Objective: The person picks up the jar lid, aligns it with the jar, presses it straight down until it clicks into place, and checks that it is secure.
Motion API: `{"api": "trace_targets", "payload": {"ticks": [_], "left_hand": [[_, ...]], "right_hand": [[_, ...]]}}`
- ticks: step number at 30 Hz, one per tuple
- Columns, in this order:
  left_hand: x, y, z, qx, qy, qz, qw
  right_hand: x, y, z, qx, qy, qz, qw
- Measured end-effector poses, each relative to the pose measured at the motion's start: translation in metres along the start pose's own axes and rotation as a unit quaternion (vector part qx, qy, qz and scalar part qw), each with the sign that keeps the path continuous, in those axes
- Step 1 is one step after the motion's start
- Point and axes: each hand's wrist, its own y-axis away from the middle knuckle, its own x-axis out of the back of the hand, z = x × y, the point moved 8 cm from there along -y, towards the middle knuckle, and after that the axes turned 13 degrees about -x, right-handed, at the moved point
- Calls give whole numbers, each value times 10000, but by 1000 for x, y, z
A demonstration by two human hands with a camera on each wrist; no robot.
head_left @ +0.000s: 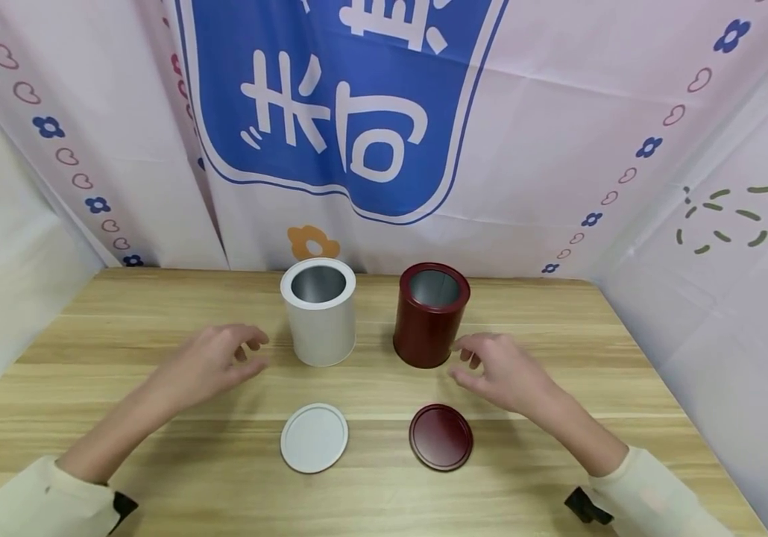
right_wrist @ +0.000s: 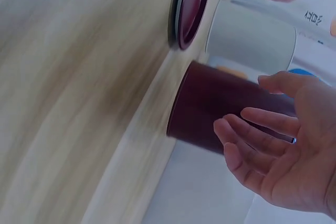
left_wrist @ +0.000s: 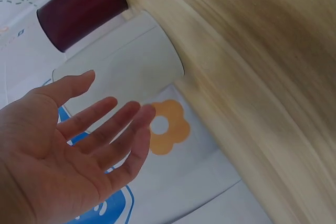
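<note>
White tin (head_left: 322, 333): left hand (head_left: 218, 359) left of it, maroon tin (head_left: 424, 334) and right hand (head_left: 503, 370) to its right; hands loosely spread.

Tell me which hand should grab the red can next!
Probably the right hand: it is empty and close beside the red can, while the left hand is farther off, beyond the white can.

The red lid (head_left: 441, 438) looks glossy, the white can (head_left: 323, 335) metal-lined, the tabletop (head_left: 377, 501) wood-grained, the backdrop (head_left: 552, 134) cloth.
</note>
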Motion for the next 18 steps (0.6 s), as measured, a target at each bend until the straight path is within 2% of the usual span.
{"api": "trace_targets", "payload": {"ticks": [7,12,18], "left_hand": [[-14,-2,2,-213,506,-244,9982],[-24,-3,6,-304,880,-287,9952],[-39,-2,2,-328,1304,-492,9897]], "right_hand": [[-14,-2,-23,348,-435,-499,9972],[-24,-4,-36,678,-797,-968,9898],[-38,-5,-45,773,-1186,-1328,9810]]}}
